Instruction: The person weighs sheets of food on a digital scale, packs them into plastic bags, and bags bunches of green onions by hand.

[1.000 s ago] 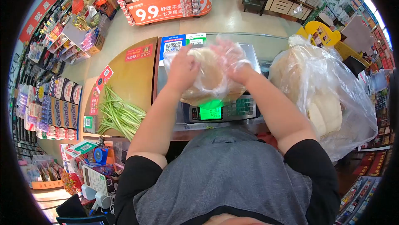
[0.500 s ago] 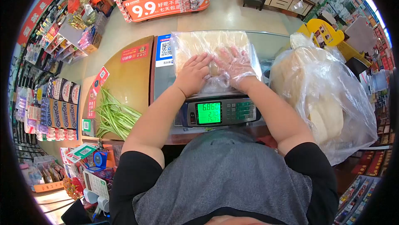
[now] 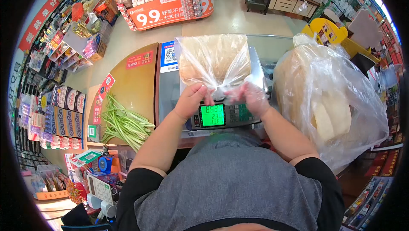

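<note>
A clear plastic bag [image 3: 215,58] holding a flat stack of pale, sheet-like food lies on the weighing scale [image 3: 257,67], its mouth gathered at the near end. My left hand [image 3: 191,101] is closed at the left of the gathered plastic, thumb and fingers pinching it. On the right, my right hand [image 3: 255,99], in a thin clear glove, has its fingers closed on the bag's other end. Just below both hands glows the scale's green display [image 3: 212,115]. To the right stands a large clear bag [image 3: 315,90] with more pale slabs inside.
Green vegetable stalks [image 3: 123,122] lie on the brown counter [image 3: 132,77] to the left. A QR code sign [image 3: 169,56] sits beside the scale. Farther off are a yellow chair [image 3: 326,28], an orange display stand [image 3: 166,11] and packed shelves.
Both hands have come off the top of the bag, where they lay flat, and moved nearer to me onto its gathered mouth. The top number on the scale's display has risen.
</note>
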`<state>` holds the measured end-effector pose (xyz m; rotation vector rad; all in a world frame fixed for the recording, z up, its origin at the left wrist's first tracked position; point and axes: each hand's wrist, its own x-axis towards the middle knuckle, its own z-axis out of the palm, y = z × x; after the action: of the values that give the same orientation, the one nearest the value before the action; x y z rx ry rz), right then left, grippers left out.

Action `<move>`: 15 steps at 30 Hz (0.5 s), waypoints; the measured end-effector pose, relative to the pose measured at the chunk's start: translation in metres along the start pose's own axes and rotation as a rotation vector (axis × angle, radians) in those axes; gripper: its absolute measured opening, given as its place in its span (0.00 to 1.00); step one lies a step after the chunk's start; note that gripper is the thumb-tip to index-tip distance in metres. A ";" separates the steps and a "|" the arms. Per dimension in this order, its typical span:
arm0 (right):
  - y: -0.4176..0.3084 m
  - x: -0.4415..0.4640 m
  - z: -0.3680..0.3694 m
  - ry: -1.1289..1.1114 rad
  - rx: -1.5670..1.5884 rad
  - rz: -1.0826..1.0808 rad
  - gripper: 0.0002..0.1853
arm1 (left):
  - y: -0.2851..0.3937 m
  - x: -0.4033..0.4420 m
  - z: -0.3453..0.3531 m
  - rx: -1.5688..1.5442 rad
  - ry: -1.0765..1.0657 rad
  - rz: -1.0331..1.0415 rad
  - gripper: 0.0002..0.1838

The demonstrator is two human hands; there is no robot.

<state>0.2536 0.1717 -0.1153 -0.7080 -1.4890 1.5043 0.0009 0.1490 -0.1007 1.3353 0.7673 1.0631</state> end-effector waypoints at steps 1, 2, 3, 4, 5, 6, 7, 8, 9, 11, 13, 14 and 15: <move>-0.009 -0.005 -0.002 0.012 0.171 -0.019 0.30 | 0.009 -0.007 0.007 -0.095 -0.020 0.062 0.20; -0.017 -0.011 -0.003 0.022 0.341 -0.032 0.30 | 0.017 -0.015 0.014 -0.194 -0.032 0.123 0.20; -0.027 -0.015 -0.005 0.051 0.282 -0.048 0.33 | 0.022 -0.021 0.023 -0.227 -0.014 0.173 0.18; -0.030 -0.020 -0.009 0.083 0.266 0.026 0.33 | 0.021 -0.024 0.025 -0.222 0.097 0.090 0.17; -0.033 -0.025 -0.014 0.114 0.249 0.098 0.33 | 0.021 -0.026 0.026 -0.215 0.206 0.008 0.17; -0.034 -0.030 -0.018 0.147 0.231 0.168 0.33 | 0.022 -0.027 0.026 -0.207 0.314 -0.074 0.16; -0.032 -0.031 -0.022 0.244 0.198 0.234 0.33 | 0.022 -0.026 0.023 -0.059 0.340 -0.114 0.16; -0.029 -0.038 -0.023 0.244 0.227 0.241 0.33 | 0.021 -0.022 0.018 0.086 0.364 -0.155 0.15; -0.026 -0.045 -0.024 0.243 0.254 0.249 0.33 | 0.020 -0.019 0.014 0.230 0.387 -0.194 0.15; -0.006 -0.051 -0.036 0.198 0.332 0.262 0.31 | 0.019 -0.017 0.015 0.725 0.321 -0.090 0.15; -0.017 -0.057 -0.032 0.217 0.306 0.178 0.28 | 0.018 -0.019 0.027 1.035 0.122 -0.007 0.17; -0.020 -0.058 -0.030 0.224 0.295 0.132 0.26 | 0.019 -0.020 0.033 1.189 0.016 0.039 0.18; -0.021 -0.061 -0.034 0.293 0.351 0.176 0.26 | 0.022 -0.029 0.040 1.227 -0.029 0.190 0.24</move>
<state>0.3148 0.1322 -0.1103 -0.8193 -0.9338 1.6572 0.0236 0.1055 -0.0785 2.4706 1.3830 0.6657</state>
